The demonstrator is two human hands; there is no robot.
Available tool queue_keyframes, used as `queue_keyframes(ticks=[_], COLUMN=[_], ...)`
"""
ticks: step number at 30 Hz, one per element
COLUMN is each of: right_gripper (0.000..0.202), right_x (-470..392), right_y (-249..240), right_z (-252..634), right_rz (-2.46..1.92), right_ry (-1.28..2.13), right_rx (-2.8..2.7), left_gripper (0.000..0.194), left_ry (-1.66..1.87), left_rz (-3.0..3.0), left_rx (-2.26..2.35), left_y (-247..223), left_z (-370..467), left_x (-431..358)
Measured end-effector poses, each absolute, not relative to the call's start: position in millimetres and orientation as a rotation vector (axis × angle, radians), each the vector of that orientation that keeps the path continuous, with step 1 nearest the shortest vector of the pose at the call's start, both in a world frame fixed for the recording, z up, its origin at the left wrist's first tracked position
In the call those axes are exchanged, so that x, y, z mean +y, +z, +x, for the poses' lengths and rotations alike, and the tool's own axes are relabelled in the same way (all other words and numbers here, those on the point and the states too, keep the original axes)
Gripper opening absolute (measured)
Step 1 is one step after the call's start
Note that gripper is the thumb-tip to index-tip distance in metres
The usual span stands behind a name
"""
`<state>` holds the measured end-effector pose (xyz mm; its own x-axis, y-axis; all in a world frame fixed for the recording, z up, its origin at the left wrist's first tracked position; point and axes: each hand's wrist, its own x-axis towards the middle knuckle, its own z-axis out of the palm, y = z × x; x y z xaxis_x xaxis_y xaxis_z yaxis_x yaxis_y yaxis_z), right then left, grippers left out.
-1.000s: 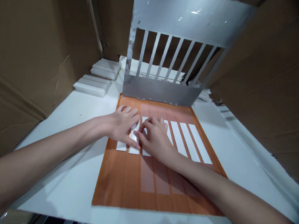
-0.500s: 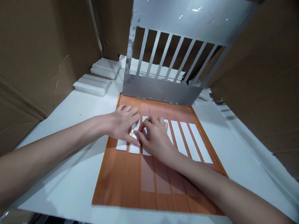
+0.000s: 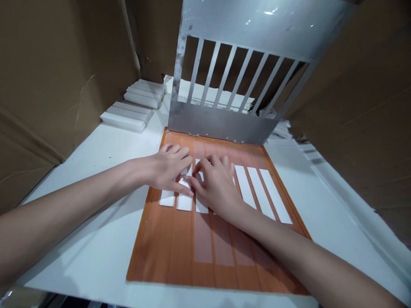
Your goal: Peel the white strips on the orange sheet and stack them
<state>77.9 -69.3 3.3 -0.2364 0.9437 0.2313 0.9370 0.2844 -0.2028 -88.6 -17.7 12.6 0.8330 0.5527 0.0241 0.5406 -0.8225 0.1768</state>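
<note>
Of the right hand (image 3: 219, 187), thumb and forefinger drawn close at the second white strip (image 3: 184, 202) from left; grip not discernible. Of the left hand (image 3: 167, 171), thumb parted from bent fingers, across the same strip. Beneath, orange board (image 3: 166, 244); behind, upright slotted metal plate (image 3: 263, 30); around, white table (image 3: 84, 226).

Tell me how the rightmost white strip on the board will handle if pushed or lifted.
The strip looks thin and flat, so it should slide rather than roll or tip. Its straight edges hint at some stiffness, though I can't tell the material. With so little thickness showing above the board, its edge may be hard to get under.
</note>
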Motion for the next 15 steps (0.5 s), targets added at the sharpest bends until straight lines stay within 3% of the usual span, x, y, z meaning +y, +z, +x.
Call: queue_keyframes(ticks=[4, 10, 15], right_gripper=[0.012, 0.020, 0.024], right_x=[-69.2, -103.3, -128.8], right_y=[13.6, 42.0, 38.2], right_z=[85.0, 83.4, 77.7], right_rz=[-1.568, -1.247, -1.196], right_ry=[-0.006, 0.254, 0.123], right_rx=[-2.247, -2.645, -3.003], left_gripper=[0.046, 0.032, 0.029], left_ry=[0.087, 0.108, 0.153], left_rz=[2.877, 2.921, 2.978], left_rx=[0.863, 0.903, 0.890], left_y=[13.1, 8.1, 3.4], left_z=[-87.6, -86.5, -87.4], left_x=[-16.9, -14.4, -12.6])
